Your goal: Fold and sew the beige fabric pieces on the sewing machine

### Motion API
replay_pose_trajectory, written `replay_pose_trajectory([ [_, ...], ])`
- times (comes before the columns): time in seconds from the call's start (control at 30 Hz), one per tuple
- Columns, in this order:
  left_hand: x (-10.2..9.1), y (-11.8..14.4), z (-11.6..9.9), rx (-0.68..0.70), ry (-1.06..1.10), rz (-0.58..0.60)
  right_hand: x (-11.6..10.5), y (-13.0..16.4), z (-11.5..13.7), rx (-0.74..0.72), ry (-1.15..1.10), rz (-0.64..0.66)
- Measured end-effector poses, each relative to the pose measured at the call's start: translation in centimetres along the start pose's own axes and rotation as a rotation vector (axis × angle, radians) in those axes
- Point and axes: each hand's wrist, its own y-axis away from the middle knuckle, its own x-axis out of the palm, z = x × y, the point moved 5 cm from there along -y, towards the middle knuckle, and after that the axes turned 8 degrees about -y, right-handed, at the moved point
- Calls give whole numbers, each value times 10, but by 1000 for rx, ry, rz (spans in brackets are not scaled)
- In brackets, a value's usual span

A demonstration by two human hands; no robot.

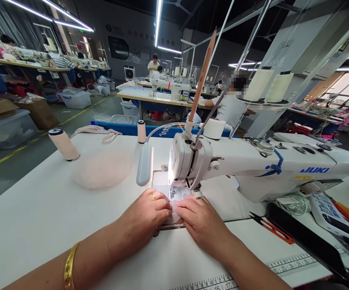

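A white JUKI sewing machine stands on the white table, its lit needle area in front of me. My left hand and my right hand lie side by side just below the needle. Both press on a small white fabric piece that runs under the presser foot. The fingertips of both hands pinch or hold its edges flat; most of the piece is hidden under them. My left hand wears a ring, and a gold bangle sits on that forearm.
A cream thread cone and a pale fabric pile lie at the left. A flexible lamp hangs beside the needle. Red-handled snips lie at the right. A person sits at another machine behind.
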Motion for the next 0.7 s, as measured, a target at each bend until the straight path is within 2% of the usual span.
replay_pose_trajectory([
  [0.27,1,2,1,-12,24,43,-1,2,1,0,-2,-21],
  [0.7,0,-6,10,-46,-68,0,8,-4,-7,63,31,14],
])
